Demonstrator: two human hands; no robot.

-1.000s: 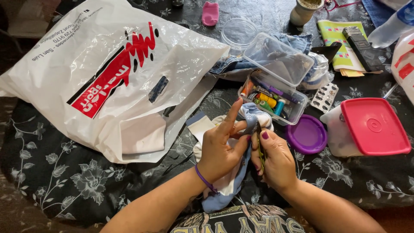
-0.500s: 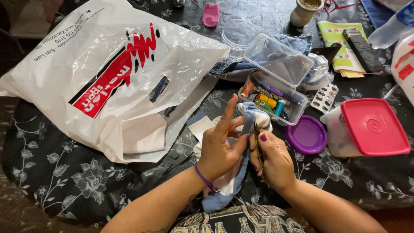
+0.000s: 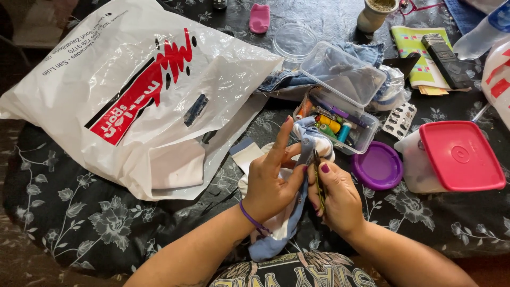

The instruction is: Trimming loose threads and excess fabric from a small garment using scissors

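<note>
Small tool (image 3: 318, 178) pinched in right hand (image 3: 340, 199); mostly hidden by fingers, only thin dark-yellow shaft seen, kind not determinable. Sock (image 3: 311, 141), white with light-blue trim, gripped by left hand (image 3: 271, 183): thumb pressed on fabric, index finger extended. Sock held above bench (image 3: 79, 212) edge, just before clear box of thread spools (image 3: 336, 127); lower end draped toward lap, partly covered by hands. White plastic bag (image 3: 133, 90) noted at left, purple lid (image 3: 378, 166) at right.
</note>
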